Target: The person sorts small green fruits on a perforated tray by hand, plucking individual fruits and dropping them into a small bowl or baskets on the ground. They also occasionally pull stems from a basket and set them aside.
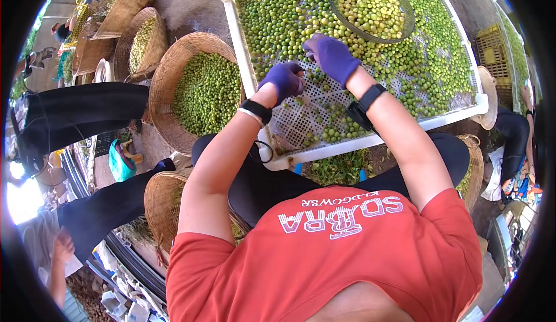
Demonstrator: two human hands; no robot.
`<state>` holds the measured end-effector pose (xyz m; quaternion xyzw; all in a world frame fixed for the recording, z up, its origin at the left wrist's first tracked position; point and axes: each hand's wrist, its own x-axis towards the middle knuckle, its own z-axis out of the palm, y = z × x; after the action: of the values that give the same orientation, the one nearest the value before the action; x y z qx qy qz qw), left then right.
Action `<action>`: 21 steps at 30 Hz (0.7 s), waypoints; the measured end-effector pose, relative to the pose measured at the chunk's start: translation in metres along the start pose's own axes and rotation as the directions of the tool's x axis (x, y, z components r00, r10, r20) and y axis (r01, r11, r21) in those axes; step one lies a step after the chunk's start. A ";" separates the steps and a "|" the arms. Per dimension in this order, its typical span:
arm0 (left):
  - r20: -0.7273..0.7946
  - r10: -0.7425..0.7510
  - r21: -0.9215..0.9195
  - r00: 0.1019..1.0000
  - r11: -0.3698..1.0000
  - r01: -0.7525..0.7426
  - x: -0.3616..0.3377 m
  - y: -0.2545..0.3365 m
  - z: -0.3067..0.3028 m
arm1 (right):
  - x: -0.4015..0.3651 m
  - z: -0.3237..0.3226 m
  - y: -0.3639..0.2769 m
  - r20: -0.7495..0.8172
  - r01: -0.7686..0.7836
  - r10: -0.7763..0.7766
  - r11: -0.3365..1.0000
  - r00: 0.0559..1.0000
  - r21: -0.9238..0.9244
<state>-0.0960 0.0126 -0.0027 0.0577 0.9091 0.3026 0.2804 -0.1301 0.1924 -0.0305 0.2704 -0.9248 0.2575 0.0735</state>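
Observation:
My left hand, in a purple glove, hovers over the left part of a white mesh tray. Its fingers are curled together, and what they hold, if anything, does not show. Close by on the right, my right hand, gloved the same, has its fingers bent in; their tips are mostly hidden. Small round green fruits cover much of the tray, thinning out near my wrists. Beyond my right hand, a dark green mesh basket of yellower fruits rests on the fruits in the tray.
A wicker basket full of green fruits stands left of the tray, with more baskets behind it. Another wicker basket is beside my left leg. People's legs are at the left. Yellow crates stand at the right.

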 end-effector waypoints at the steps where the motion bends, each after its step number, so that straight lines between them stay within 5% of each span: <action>1: 0.074 -0.065 -0.398 0.995 0.913 0.089 0.000 -0.011 0.003 | 0.007 0.009 0.003 0.003 0.057 -0.057 0.996 0.998 -0.064; 3: 0.333 0.203 -0.930 0.921 0.235 0.284 0.008 -0.042 -0.006 | 0.015 0.016 -0.004 0.186 0.021 0.019 0.977 0.982 -0.213; 4: 0.372 0.365 -0.908 0.854 -0.049 0.417 0.007 -0.053 -0.013 | 0.015 0.019 -0.007 0.192 0.019 0.021 0.979 0.981 -0.204; 5: 0.343 0.282 -0.901 0.896 -0.169 0.398 0.003 -0.053 -0.019 | 0.014 0.021 -0.010 0.199 0.015 0.025 0.980 0.980 -0.197; 9: 0.289 0.298 -0.880 0.910 -0.290 0.375 0.003 -0.058 -0.041 | -0.002 0.009 -0.029 0.296 0.032 0.036 0.975 0.955 -0.222; 11: 0.253 0.094 -0.942 0.963 -0.203 0.267 0.013 -0.050 -0.044 | -0.006 0.010 -0.028 0.321 0.011 0.038 0.988 0.946 -0.151; 14: 0.094 -0.043 -0.878 0.995 0.468 0.103 0.040 -0.050 -0.046 | -0.010 0.012 -0.008 0.321 -0.031 0.010 0.998 0.947 0.060; 16: -0.212 -0.038 -0.456 0.977 0.888 -0.065 0.057 -0.036 -0.040 | 0.002 0.005 -0.001 0.205 -0.017 0.016 1.000 0.979 0.003; 17: -0.346 0.031 -0.156 0.938 0.984 -0.090 0.062 -0.027 -0.036 | 0.008 0.003 0.001 0.144 -0.013 0.016 1.000 0.989 -0.025; 18: -0.286 0.030 -0.087 0.958 0.995 -0.057 0.064 -0.015 -0.037 | 0.014 0.007 0.006 0.045 -0.002 0.007 0.994 0.999 -0.108; 21: -0.178 0.081 0.238 0.981 0.971 -0.037 0.078 0.007 -0.031 | 0.024 0.013 0.011 0.075 -0.039 0.052 0.984 0.996 -0.173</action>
<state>-0.1790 0.0238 -0.0149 0.0886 0.9584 0.2061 0.1762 -0.1561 0.1830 -0.0403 0.2517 -0.9516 0.1679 0.0540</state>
